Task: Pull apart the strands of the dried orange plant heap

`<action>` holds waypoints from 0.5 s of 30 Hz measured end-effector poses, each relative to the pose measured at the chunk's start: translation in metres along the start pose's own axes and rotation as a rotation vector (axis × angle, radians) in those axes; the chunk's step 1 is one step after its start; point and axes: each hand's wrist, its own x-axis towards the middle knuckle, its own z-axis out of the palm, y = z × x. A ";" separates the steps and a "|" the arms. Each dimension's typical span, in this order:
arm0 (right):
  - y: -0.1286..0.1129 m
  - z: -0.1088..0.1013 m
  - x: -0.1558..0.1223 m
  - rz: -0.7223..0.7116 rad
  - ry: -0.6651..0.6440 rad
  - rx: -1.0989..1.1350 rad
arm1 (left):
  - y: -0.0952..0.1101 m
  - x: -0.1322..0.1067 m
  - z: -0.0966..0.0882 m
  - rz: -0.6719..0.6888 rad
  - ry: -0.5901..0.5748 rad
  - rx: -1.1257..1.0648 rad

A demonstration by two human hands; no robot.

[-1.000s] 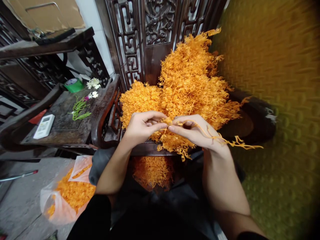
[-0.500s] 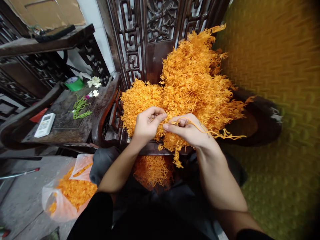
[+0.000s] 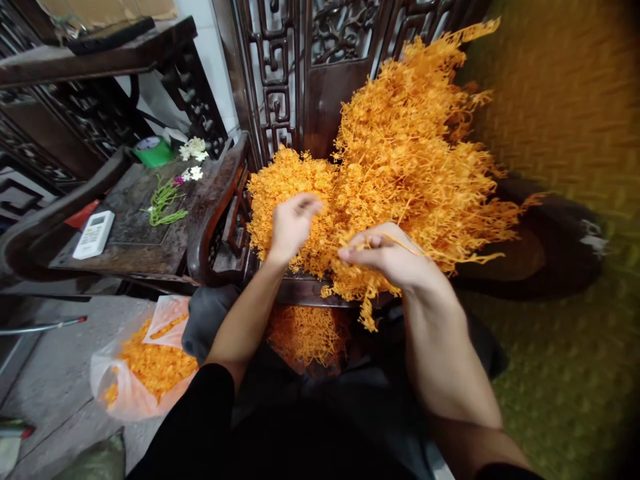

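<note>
A big heap of orange branching sprigs [image 3: 400,160] lies on the seat of a dark carved wooden chair [image 3: 220,220]. My right hand [image 3: 390,257] is pinched on one thin orange sprig [image 3: 480,257] that trails off to the right. My left hand [image 3: 293,223] is over the left part of the heap, a little blurred by motion, its fingers curled and touching the sprigs; what it holds, if anything, does not show. More orange sprigs [image 3: 305,333] lie below the seat's front edge, above my dark-clothed lap.
Left of the chair is a dark wooden side table [image 3: 135,233] with a white remote [image 3: 93,234], green stems [image 3: 165,207], small white flowers [image 3: 194,150] and a green tape roll [image 3: 153,152]. A clear plastic bag of orange bits [image 3: 145,367] sits on the grey floor. Yellow-green textured surface at right.
My left hand has let go of the sprig shared with the right hand and moved up-left onto the heap. The right hand stays pinched on its sprig. The view shifted slightly.
</note>
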 end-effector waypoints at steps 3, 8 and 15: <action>0.003 -0.008 -0.007 0.009 -0.012 0.032 | -0.026 0.031 -0.029 -0.037 0.252 0.110; -0.002 -0.013 -0.005 -0.074 -0.041 0.027 | -0.057 0.063 -0.025 -0.085 0.104 0.209; -0.003 -0.015 -0.004 -0.133 -0.075 -0.032 | -0.066 0.105 -0.001 -0.201 0.096 0.139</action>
